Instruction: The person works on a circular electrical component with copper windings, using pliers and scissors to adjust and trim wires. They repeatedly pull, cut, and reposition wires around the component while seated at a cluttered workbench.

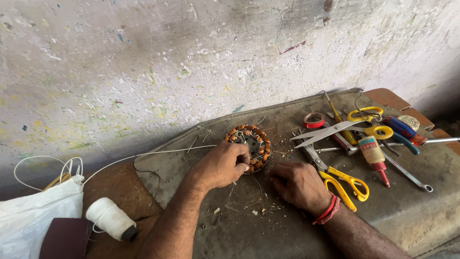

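1. Copper-wound stator (249, 147): a round ring of orange-brown coils on a metal core, lying flat near the back edge of the bench (268, 230), close to the wall.
2. Left hand (220, 165): its grip is curled, fingertips pressed on the near left rim of the stator; whether they pinch a wire or thread cannot be told.
3. Right hand (299, 184): knuckles up, fingers folded under, resting on the bench just beside the stator's near right side. Its grip looks clenched, but what it encloses, if anything, is hidden. A red thread band circles the wrist.
4. White cord (158, 154): thin and taut, running from the stator leftward past the bench's left edge toward a white spool (111, 219), cylindrical and tightly wound, lying beside a white plastic bag (33, 216).
5. Yellow-handled scissors (342, 184): steel blades, glossy plastic loops, touching or nearly touching the right hand's outer side. A second, open pair (335, 130) lies behind, toward the back right corner.
6. Tool cluster at the right: red tape roll (314, 120), small glue bottle (373, 153) with red tip, slim chrome spanner (407, 175), screwdrivers.
7. Bench surface: grey, dusty, rough, strewn with wire clippings and chips.
8. Hazards, as judged: the fine enamelled windings could be nicked or kinked by fingertip pressure; the taut cord could drag the light stator or snag; the right wrist could catch the adjacent blades; loose clippings could lodge among the coils.
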